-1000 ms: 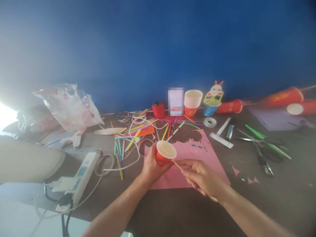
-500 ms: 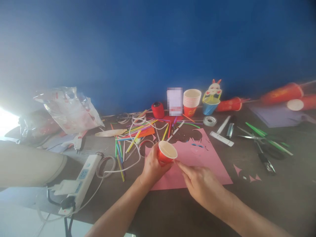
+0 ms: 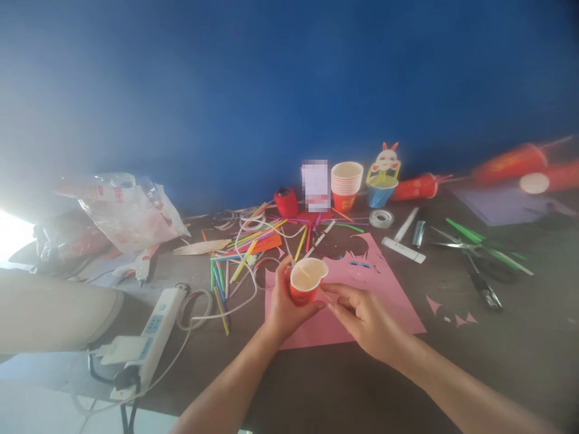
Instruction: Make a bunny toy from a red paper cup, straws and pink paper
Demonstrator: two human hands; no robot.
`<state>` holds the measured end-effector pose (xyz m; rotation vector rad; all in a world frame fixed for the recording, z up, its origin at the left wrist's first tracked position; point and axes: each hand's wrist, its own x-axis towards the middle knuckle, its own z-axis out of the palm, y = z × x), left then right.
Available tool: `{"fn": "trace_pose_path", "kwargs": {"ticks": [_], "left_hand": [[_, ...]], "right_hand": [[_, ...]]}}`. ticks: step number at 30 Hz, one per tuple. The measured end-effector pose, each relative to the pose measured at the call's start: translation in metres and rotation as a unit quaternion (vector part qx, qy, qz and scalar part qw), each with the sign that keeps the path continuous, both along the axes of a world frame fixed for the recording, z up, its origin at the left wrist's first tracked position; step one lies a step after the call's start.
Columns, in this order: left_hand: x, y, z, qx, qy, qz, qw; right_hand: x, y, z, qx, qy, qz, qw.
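My left hand (image 3: 287,301) is wrapped around a red paper cup (image 3: 304,296) with a pale inside, its mouth tipped towards me. The rim bulges out of round on its right side, and a thin pale line shows inside. Close to that side, my right hand (image 3: 362,313) has its thumb and index finger drawn together. Whatever lies between those fingertips is too small to make out. Below both hands spreads a pink paper sheet (image 3: 389,301) with rounded cut-outs along its far edge.
Coloured straws (image 3: 221,277) and a white cable lie left of the sheet. At the back stand stacked paper cups (image 3: 346,187) and a blue cup with a rabbit figure (image 3: 381,193). Scissors (image 3: 461,244) and a cutter (image 3: 486,292) are right; a power strip (image 3: 156,337) is left.
The cup's rim has gone from round to bulging at the right. My right thumb and fingers have shifted close beside the cup, and the view has moved slightly.
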<state>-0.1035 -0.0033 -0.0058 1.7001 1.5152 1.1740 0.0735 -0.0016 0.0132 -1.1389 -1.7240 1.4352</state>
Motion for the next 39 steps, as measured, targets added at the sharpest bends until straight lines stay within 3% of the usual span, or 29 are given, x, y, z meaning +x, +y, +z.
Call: {"fn": "trace_pose_path", "kwargs": {"ticks": [3, 7, 13, 19, 22, 29, 32, 36, 39], "left_hand": [[-0.009, 0.004, -0.001, -0.039, -0.06, -0.037, 0.997], [-0.019, 0.005, -0.005, -0.058, -0.069, -0.07, 0.993], [-0.031, 0.007, -0.006, -0.074, -0.142, -0.146, 0.976], [-0.039, 0.006, 0.0, -0.117, -0.1, -0.182, 0.971], [-0.039, 0.007, 0.004, -0.117, -0.097, -0.242, 0.958], [-0.032, 0.007, -0.009, -0.074, -0.138, -0.261, 0.952], [-0.031, 0.007, -0.014, -0.081, -0.152, -0.242, 0.955], [-0.032, 0.011, -0.02, -0.072, -0.171, -0.161, 0.969], [-0.033, 0.015, -0.024, -0.058, -0.197, -0.137, 0.969]], "right_hand": [[0.004, -0.001, 0.0, -0.012, -0.003, 0.02, 1.0], [0.007, 0.0, 0.005, -0.068, 0.021, 0.053, 0.996], [0.014, 0.003, 0.011, -0.152, 0.038, 0.143, 0.977], [0.024, 0.011, 0.007, -0.106, -0.011, 0.18, 0.978], [0.027, 0.013, 0.004, -0.085, -0.029, 0.188, 0.978], [0.027, 0.018, -0.006, -0.168, 0.006, 0.23, 0.959], [0.024, 0.018, -0.001, -0.107, -0.058, 0.213, 0.969], [0.025, 0.016, 0.004, 0.054, -0.163, 0.117, 0.978], [0.028, 0.018, -0.003, 0.114, -0.183, 0.054, 0.975]]}}
